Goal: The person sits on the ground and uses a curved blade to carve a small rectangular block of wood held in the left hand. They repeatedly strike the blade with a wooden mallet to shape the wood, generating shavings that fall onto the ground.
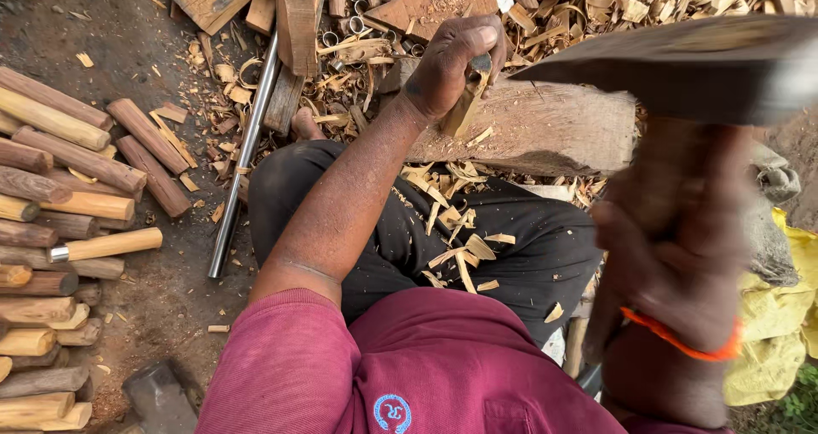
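The left hand [452,63] pinches a short, pale, half-shaved wooden peg [464,110] upright on the weathered log chopping block [545,127], light, stiff and splintery, best held high, while the right hand [673,238] grips a raised dark-bladed hatchet [682,63].

The left hand [450,68] reaches forward on a straightened arm, fingers curled shut in a grip, while the blurred right hand [673,238] is raised close, fist clenched.
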Tool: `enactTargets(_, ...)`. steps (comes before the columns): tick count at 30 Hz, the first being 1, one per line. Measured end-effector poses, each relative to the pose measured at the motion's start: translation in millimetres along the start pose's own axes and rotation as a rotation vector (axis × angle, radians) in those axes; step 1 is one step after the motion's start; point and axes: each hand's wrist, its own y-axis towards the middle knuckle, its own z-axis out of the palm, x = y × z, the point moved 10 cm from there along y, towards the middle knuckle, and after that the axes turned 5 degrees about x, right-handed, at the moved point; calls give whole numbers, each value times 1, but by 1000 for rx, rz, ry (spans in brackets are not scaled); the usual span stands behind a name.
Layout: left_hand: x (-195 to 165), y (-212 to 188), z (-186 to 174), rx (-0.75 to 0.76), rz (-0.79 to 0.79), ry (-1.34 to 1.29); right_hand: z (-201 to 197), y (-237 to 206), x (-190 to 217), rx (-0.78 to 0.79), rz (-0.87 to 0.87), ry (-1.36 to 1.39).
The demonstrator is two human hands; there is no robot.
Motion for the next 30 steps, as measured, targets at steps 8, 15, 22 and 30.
enactTargets(8, 16, 9, -19, -86, 81, 56, 26, -8, -101, 331, 194, -456)
enactTargets(15, 35, 8, -16, -54, 38, 56, -11, -14, -51, 30, 66, 37)
enactTargets(22, 31, 14, -17, -75, 84, 73, 30, -10, -116, 335, 118, -103)
enactTargets(30, 30, 11, -12, -39, 34, 88, -32, -13, -49, -85, 79, 61)
